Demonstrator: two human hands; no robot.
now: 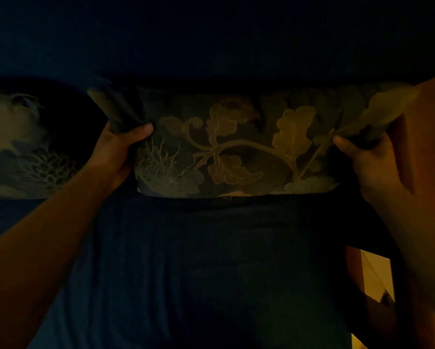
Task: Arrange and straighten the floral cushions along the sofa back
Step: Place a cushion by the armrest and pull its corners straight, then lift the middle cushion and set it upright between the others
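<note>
The room is very dim. A floral cushion (pixel 236 147) with pale leaves and curling stems stands against the dark sofa back (pixel 211 46), its lower edge on the seat. My left hand (pixel 120 152) pinches its upper left corner. My right hand (pixel 370 157) pinches its upper right corner, and that corner sticks up as a pale flap. A second floral cushion (pixel 22 147) leans against the sofa back at the far left, apart from the first by a dark gap.
The dark blue sofa seat (pixel 198 273) fills the lower middle. An orange-lit surface (pixel 433 147) rises along the right edge. A bright yellow patch of floor or wall (pixel 375 275) shows at the lower right.
</note>
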